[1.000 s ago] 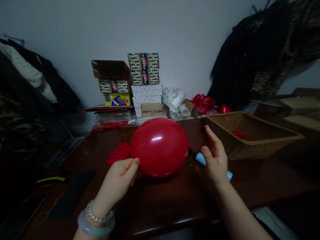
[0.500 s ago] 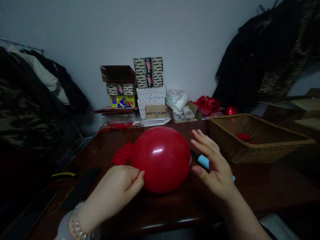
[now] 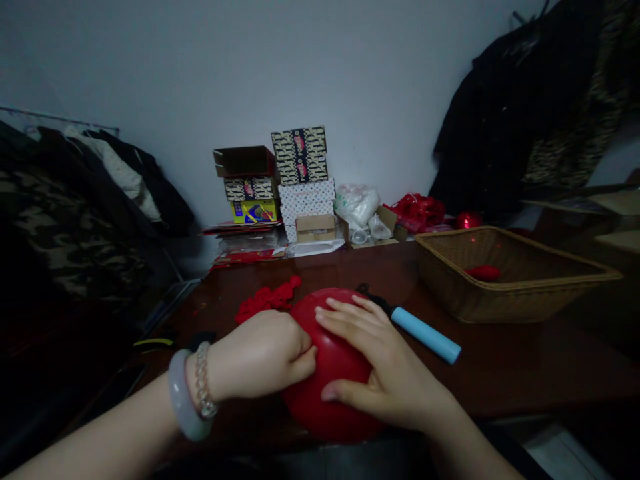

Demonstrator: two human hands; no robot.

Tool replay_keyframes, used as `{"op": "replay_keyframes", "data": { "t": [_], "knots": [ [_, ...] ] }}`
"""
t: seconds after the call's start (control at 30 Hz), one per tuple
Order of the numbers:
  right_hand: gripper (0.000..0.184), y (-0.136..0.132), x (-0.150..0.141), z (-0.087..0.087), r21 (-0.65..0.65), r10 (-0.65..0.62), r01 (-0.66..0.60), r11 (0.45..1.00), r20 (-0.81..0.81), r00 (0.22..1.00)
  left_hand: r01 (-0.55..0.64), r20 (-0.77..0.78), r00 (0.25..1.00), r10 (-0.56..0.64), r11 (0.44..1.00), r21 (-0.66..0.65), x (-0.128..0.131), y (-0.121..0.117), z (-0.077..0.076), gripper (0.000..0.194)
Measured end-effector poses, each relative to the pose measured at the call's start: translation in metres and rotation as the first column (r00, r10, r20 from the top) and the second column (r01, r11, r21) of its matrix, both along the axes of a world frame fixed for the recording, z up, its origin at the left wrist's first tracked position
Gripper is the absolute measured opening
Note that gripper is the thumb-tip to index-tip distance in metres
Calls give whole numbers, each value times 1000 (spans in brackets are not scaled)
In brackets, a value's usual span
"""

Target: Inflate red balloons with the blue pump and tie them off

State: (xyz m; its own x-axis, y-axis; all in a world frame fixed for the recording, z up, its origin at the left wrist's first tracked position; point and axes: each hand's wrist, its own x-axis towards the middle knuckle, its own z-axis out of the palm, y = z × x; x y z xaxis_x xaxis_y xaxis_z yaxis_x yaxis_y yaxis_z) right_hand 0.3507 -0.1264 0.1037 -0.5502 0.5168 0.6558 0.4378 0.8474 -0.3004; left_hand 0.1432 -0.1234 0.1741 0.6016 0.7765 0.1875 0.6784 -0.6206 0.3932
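A round, inflated red balloon (image 3: 333, 407) is between my hands at the table's near edge. My left hand (image 3: 267, 353) is closed in a fist against its left side. The balloon's neck does not show; the fist covers that spot. My right hand (image 3: 383, 363) lies over the balloon's right side, fingers spread and resting on its surface. Behind the balloon to the left is a heap of small, limp red balloons (image 3: 265, 300). A light blue hand pump (image 3: 425, 333) with a black end lies right of the balloon.
A wicker basket (image 3: 520, 287) with a red item (image 3: 483, 273) inside stands at the right. Stacked boxes (image 3: 305, 200) and plastic bags (image 3: 357, 203) line the back of the dark table (image 3: 540, 373). Clothes hang at both sides.
The balloon has moved down and slightly right, closer to me. My right hand has come from beside it onto its surface. My left fist has moved right with it.
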Motion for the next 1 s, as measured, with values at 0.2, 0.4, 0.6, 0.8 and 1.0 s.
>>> {"op": "replay_keyframes", "data": {
  "t": [0.2,0.4,0.6,0.8,1.0],
  "knots": [
    [53,5,7,-2,-111,-143,141,984,-12,990,-6,-284,959,-3,999,-33,19,12,4,42],
    [47,22,16,-8,-94,-219,210,973,-111,969,-189,-143,971,191,982,27,25,27,0,45],
    [45,28,19,-12,-88,-267,256,963,-151,952,-140,-253,936,246,917,374,34,29,-8,31],
    [45,26,20,-13,-88,-300,289,953,-162,940,4,-291,932,217,796,605,45,27,-13,17],
    [54,27,33,-11,-58,-263,257,965,-181,948,-42,-257,944,210,844,535,37,32,-19,21]
  ]
}}
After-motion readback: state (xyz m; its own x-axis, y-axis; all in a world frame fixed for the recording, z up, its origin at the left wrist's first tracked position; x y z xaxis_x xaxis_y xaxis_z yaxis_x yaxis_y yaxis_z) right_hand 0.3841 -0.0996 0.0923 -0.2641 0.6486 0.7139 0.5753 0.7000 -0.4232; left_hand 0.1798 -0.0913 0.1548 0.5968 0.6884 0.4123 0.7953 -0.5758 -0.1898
